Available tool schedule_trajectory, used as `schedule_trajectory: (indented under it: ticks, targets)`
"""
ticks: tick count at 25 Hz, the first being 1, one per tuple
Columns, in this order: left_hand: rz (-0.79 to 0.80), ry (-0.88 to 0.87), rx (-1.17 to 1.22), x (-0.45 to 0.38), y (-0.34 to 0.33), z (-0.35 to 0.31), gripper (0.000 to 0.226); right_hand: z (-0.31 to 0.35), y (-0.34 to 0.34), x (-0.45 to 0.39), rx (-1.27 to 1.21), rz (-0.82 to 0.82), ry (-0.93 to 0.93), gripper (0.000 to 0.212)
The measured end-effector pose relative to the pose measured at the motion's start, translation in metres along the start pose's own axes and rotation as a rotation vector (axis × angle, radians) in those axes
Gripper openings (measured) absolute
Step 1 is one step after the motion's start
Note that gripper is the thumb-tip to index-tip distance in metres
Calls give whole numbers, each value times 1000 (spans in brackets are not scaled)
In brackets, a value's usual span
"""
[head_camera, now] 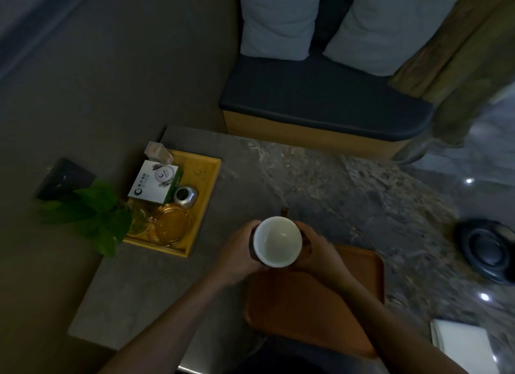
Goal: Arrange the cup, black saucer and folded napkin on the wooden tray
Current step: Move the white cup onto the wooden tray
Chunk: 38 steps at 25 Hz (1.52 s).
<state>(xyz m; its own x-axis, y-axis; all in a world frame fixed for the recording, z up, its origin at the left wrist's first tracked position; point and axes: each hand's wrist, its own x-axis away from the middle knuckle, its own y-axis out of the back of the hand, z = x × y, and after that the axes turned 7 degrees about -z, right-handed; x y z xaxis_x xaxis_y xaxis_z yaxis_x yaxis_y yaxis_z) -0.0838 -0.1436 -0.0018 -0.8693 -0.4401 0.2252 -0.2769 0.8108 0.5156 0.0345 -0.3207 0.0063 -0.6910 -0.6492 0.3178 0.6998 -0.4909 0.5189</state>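
Both hands, left hand [239, 252] and right hand [317, 251], clasp the white cup [277, 241], fingers wrapped around it, seemingly above the wooden tray [359, 279].

The cup [277, 241] looks like glazed ceramic — smooth, white and faintly glossy inside. The wooden tray [359, 265] at the table's near edge has a matt, reddish-brown finish. The table [320, 178] top appears to be polished stone, veined and mottled. Towards its left edge, a yellow tray [210, 176] of pale wood carries a clear glass dish [170, 225], a printed card box [154, 182] and a shiny metal-looking pot [185, 196] — the dim light leaves that uncertain.
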Motion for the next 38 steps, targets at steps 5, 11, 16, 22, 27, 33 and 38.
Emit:
schedule_trajectory:
  ticks: [5,11,16,22,27,33,38]
  targets:
    - [38,-19,-27,14,-9,15,83,-17,-15,20,62,-29,11,89]
    - [31,-27,-113,18,-20,35,82,-31,-29,22,56,-30,-2,90]
    - [26,-38,-127,15,-21,40,85,-37,-30,17,69,-30,0,88]
    - [34,-32,-120,8,-18,38,86,-36,-27,11,95,-24,-19,92]
    - [41,-16,-135,0,-18,40,91,-32,-22,3,106,-22,-12,97]
    - [46,13,-132,-2,-22,44,96,-37,-26,3,159,-23,-21,102]
    - [-1,114,-118,7,-28,41,88,-34,-30,16,203,-71,-74,74]
